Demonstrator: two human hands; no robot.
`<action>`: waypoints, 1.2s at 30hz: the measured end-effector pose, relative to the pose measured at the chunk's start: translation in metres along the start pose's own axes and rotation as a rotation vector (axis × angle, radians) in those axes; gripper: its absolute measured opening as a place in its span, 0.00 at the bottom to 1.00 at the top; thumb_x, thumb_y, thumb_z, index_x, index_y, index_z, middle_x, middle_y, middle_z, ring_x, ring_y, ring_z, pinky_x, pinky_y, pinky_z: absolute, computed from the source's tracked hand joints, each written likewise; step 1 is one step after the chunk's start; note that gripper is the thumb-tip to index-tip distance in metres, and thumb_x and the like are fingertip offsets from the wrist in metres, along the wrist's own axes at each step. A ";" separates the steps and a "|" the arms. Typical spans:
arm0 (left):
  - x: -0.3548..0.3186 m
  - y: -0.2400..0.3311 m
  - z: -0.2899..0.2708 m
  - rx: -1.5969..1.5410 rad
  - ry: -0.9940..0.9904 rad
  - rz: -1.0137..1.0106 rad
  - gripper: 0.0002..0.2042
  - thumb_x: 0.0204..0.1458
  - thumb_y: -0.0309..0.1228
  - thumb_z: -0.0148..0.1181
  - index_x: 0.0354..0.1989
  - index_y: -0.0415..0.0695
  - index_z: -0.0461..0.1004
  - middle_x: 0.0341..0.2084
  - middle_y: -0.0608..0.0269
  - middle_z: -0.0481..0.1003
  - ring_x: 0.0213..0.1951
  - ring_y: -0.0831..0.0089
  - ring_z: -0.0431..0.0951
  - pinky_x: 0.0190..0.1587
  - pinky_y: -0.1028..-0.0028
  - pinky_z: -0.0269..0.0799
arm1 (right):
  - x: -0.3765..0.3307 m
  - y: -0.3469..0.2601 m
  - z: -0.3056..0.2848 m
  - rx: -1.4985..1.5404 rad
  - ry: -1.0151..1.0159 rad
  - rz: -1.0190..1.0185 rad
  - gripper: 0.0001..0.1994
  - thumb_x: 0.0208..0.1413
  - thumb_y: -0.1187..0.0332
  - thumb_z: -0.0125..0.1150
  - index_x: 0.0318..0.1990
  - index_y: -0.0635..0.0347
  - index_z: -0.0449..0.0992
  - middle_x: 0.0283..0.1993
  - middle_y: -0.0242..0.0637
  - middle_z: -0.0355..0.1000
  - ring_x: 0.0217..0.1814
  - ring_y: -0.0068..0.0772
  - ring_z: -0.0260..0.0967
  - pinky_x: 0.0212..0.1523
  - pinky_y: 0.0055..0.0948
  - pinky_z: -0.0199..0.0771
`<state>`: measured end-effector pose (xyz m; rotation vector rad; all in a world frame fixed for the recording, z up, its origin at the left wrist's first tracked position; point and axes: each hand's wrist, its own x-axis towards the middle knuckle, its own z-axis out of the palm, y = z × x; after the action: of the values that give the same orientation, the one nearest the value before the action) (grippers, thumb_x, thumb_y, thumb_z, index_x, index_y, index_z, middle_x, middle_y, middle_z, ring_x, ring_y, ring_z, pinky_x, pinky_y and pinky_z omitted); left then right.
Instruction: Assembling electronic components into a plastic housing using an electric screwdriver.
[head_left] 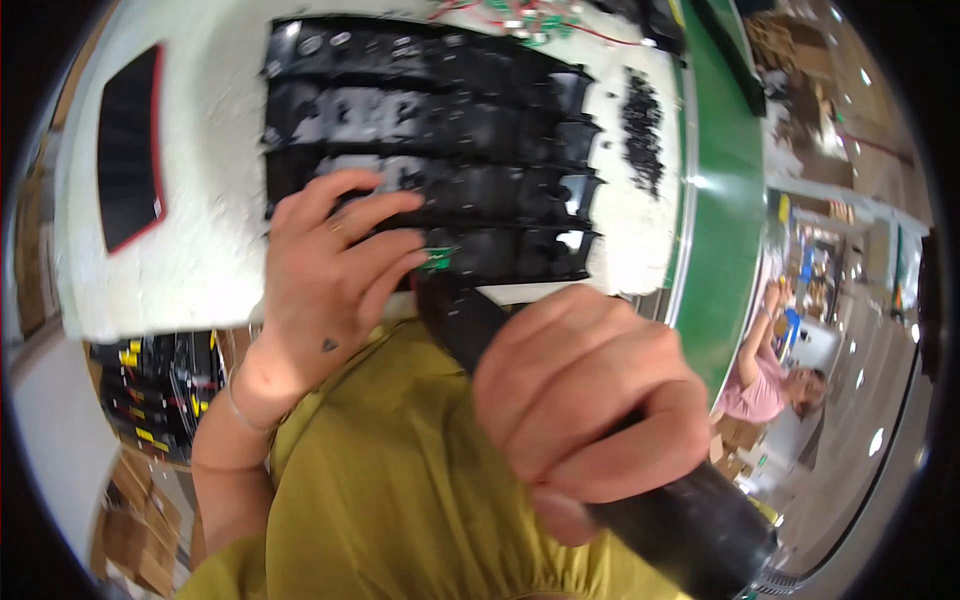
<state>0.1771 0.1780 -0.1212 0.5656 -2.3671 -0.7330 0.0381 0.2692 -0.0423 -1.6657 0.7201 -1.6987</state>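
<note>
My right hand [600,400] is wrapped round a black corded electric screwdriver [690,530]. Its tip end points at a small green circuit board [437,259] in the nearest row of black plastic housings [490,190]. The exact contact of the tip is hard to make out. My left hand [335,260] lies over the left part of the nearer housings, fingers apart and curved, fingertips close to the green board. It covers part of the housings beneath it.
A white foam sheet [200,290] lies under the work. Small black screws [642,130] are heaped at its right; green boards with red wires [530,20] lie at the far side. A dark red-edged panel [130,150] rests left. A person in pink [757,390] sits to the right.
</note>
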 end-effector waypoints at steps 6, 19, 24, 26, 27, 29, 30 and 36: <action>-0.002 0.005 0.000 0.074 -0.013 -0.041 0.07 0.35 0.26 0.66 0.25 0.46 0.77 0.37 0.69 0.76 0.46 0.61 0.70 0.45 0.66 0.62 | -0.002 -0.015 -0.027 0.118 0.055 -0.004 0.09 0.47 0.73 0.63 0.32 0.58 0.67 0.16 0.31 0.68 0.14 0.26 0.65 0.15 0.25 0.68; 0.028 0.025 -0.022 0.058 -0.088 -0.043 0.07 0.35 0.21 0.63 0.26 0.40 0.76 0.38 0.59 0.75 0.47 0.55 0.68 0.47 0.63 0.65 | -0.029 -0.014 -0.170 -0.432 0.804 -0.093 0.14 0.42 0.76 0.49 0.40 0.65 0.63 0.20 0.36 0.60 0.18 0.27 0.55 0.25 0.32 0.65; 0.061 0.030 -0.013 -0.036 -0.113 0.033 0.07 0.35 0.22 0.63 0.27 0.40 0.76 0.37 0.59 0.75 0.46 0.56 0.69 0.45 0.64 0.66 | -0.032 -0.015 -0.169 -0.448 0.787 -0.043 0.12 0.42 0.73 0.48 0.38 0.61 0.67 0.21 0.33 0.58 0.20 0.26 0.53 0.29 0.30 0.60; 0.077 0.031 -0.003 -0.051 -0.116 0.068 0.07 0.36 0.23 0.64 0.28 0.40 0.76 0.37 0.61 0.75 0.45 0.56 0.69 0.44 0.63 0.67 | -0.030 -0.020 -0.164 -0.405 0.822 -0.084 0.12 0.42 0.73 0.48 0.38 0.60 0.67 0.20 0.32 0.57 0.20 0.25 0.52 0.30 0.29 0.60; 0.085 0.030 0.003 -0.068 -0.127 0.127 0.07 0.37 0.24 0.64 0.28 0.40 0.76 0.36 0.61 0.76 0.45 0.57 0.70 0.44 0.64 0.67 | -0.032 -0.025 -0.163 -0.360 0.791 -0.105 0.12 0.42 0.72 0.48 0.37 0.59 0.67 0.20 0.31 0.56 0.20 0.25 0.52 0.31 0.28 0.59; 0.106 0.030 0.021 -0.085 -0.133 0.187 0.06 0.39 0.25 0.64 0.28 0.40 0.77 0.35 0.61 0.76 0.44 0.58 0.70 0.44 0.64 0.67 | -0.035 -0.039 -0.165 -0.321 0.717 -0.167 0.14 0.43 0.72 0.49 0.41 0.60 0.65 0.19 0.31 0.57 0.18 0.25 0.54 0.27 0.29 0.62; 0.118 0.031 0.034 -0.174 -0.169 0.218 0.07 0.40 0.26 0.64 0.29 0.41 0.77 0.33 0.61 0.76 0.45 0.60 0.69 0.44 0.66 0.67 | -0.036 -0.047 -0.161 -0.300 0.681 -0.183 0.14 0.44 0.71 0.49 0.42 0.59 0.65 0.19 0.31 0.57 0.18 0.24 0.53 0.27 0.29 0.61; 0.148 0.044 0.091 -0.352 -0.253 0.190 0.09 0.41 0.30 0.66 0.31 0.43 0.79 0.30 0.63 0.77 0.43 0.65 0.69 0.44 0.69 0.67 | -0.033 -0.076 -0.142 -0.139 0.589 -0.220 0.15 0.41 0.71 0.51 0.40 0.58 0.67 0.19 0.23 0.57 0.19 0.16 0.53 0.32 0.22 0.56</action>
<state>0.0002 0.1641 -0.0944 0.1016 -2.3934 -1.1554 -0.1091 0.3360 -0.0120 -1.3679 0.9652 -2.3861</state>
